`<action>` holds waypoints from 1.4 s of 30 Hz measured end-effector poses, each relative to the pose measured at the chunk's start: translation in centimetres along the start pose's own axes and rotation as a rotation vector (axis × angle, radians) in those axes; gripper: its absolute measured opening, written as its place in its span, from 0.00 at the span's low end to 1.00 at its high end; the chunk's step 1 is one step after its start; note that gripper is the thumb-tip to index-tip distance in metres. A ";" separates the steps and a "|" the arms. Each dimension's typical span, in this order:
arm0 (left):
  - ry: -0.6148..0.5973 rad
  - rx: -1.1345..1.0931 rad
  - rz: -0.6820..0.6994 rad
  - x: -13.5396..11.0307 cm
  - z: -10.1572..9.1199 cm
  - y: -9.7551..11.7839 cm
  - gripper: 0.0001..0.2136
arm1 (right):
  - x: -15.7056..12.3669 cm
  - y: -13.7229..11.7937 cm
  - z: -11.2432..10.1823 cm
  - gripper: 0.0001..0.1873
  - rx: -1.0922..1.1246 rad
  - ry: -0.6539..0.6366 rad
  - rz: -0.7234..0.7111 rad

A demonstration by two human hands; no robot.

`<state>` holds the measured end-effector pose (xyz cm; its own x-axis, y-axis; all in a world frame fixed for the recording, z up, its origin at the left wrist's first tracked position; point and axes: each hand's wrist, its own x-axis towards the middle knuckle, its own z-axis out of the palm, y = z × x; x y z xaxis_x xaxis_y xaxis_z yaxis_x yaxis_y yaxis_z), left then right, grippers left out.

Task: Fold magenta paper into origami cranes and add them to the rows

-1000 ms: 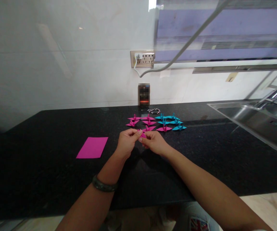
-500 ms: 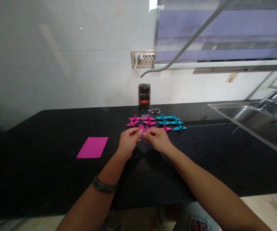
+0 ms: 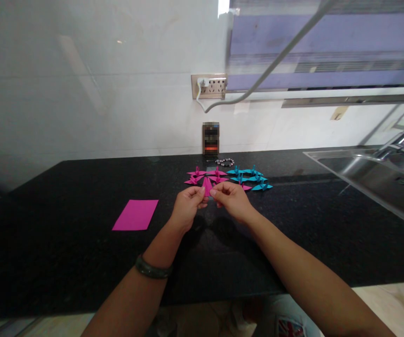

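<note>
A small folded piece of pink paper (image 3: 206, 185), narrow and pointed at the top, is pinched between both hands above the dark counter. My left hand (image 3: 187, 202) grips its left edge with thumb and fingers. On the opposite edge, my right hand (image 3: 230, 198) is closed in a pinch. Just beyond the hands stand several pink paper cranes (image 3: 217, 179) and, to their right, several blue paper cranes (image 3: 262, 186). My right hand partly hides one pink crane. A flat pink paper sheet (image 3: 135, 215) lies left of my left hand.
A phone (image 3: 211, 138) leans against the wall behind the cranes, with a beaded bracelet (image 3: 225, 162) in front of it. At the right is a steel sink (image 3: 359, 180) with a faucet. A grey cable (image 3: 268, 70) runs near the wall socket (image 3: 209, 86).
The pink folded paper in my hands now shows a smooth pointed shape upward, where before it looked split at the top. My fingers have shifted slightly; the cranes and sheet stay put.
</note>
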<state>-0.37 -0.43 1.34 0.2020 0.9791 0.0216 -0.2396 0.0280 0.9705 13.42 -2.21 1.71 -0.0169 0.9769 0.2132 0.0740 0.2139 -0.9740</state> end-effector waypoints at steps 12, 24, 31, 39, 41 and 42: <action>-0.099 -0.080 -0.008 -0.1 0.0 0.0 0.10 | 0.0 -0.3 -0.2 0.11 0.097 -0.060 -0.028; 0.003 -0.003 0.043 0.0 0.3 0.0 0.11 | 0.4 0.1 -0.3 0.08 -0.040 0.140 -0.164; 0.064 0.080 0.122 0.0 0.4 -0.1 0.12 | 0.0 0.4 -0.1 0.07 -0.287 0.152 -0.263; 0.002 0.145 0.227 0.3 0.2 -0.5 0.16 | 0.3 0.9 -0.3 0.09 -0.287 0.150 -0.226; 0.013 0.209 0.281 0.3 0.1 -0.5 0.17 | 0.2 0.8 -0.4 0.09 -0.318 0.158 -0.242; 0.022 0.241 0.308 0.3 0.0 -0.5 0.18 | 0.2 0.8 -0.4 0.09 -0.335 0.170 -0.254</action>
<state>-0.18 -0.15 0.90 0.1348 0.9385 0.3179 -0.0556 -0.3132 0.9481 13.85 -1.83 1.00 0.0855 0.8734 0.4794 0.4074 0.4084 -0.8168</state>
